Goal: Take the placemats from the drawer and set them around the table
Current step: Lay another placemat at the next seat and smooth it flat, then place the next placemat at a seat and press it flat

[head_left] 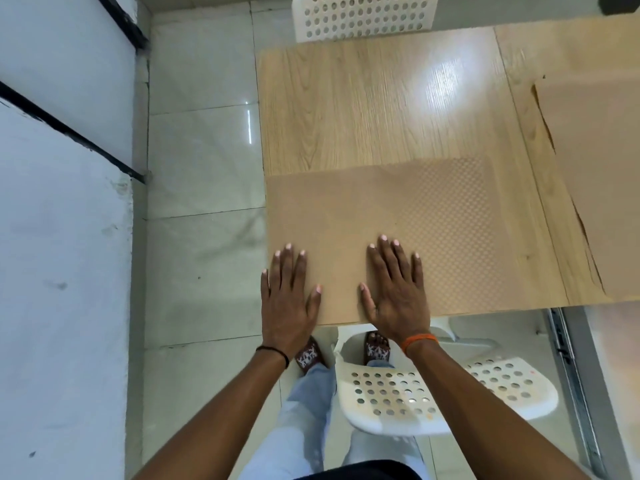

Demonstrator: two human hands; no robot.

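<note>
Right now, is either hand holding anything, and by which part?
Nothing is gripped. Left hand and right hand lie flat, fingers spread, pressing the near edge of the placemat on the table.

Second placemat is running off the right edge; its full outline cannot be told. Far white chair is being cropped by the top edge. Table is hiding the near chair's front. Dark object in the top right corner is staying unidentifiable.

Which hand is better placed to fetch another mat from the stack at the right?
Right hand: it lies nearer the tan placemat stack; the left hand sits at the table's far corner.
</note>
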